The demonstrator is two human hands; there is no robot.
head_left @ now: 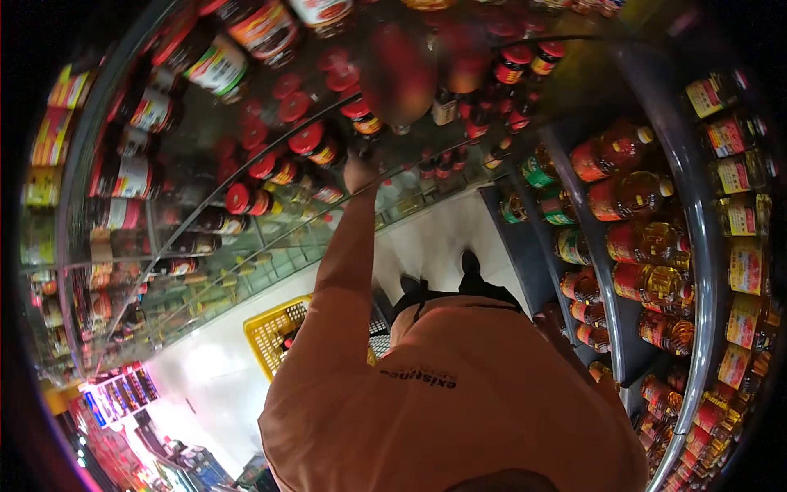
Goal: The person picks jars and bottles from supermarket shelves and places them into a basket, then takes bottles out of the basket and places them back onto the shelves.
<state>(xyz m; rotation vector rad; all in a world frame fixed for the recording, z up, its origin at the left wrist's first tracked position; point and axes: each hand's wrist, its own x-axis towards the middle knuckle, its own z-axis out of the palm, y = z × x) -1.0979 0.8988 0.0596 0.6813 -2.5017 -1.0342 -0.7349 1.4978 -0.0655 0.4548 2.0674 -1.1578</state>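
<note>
My left arm stretches up to a glass shelf, and my left hand (pixel 359 174) is at its front edge. Just beyond the hand stands a red-capped jar (pixel 366 123) with a dark and orange label. The fingers are dim and partly hidden, so I cannot tell whether they grip it. A larger red-capped jar (pixel 314 143) is beside it on the left. My right arm (pixel 566 348) hangs by my side. The right hand does not show clearly.
A yellow basket (pixel 270 348) stands on the pale floor (pixel 205 348) to my left, with dark bottles inside. Racks of oil bottles (pixel 652 238) with metal rails (pixel 701 271) run along the right. Jars (pixel 217 70) fill the upper left shelf.
</note>
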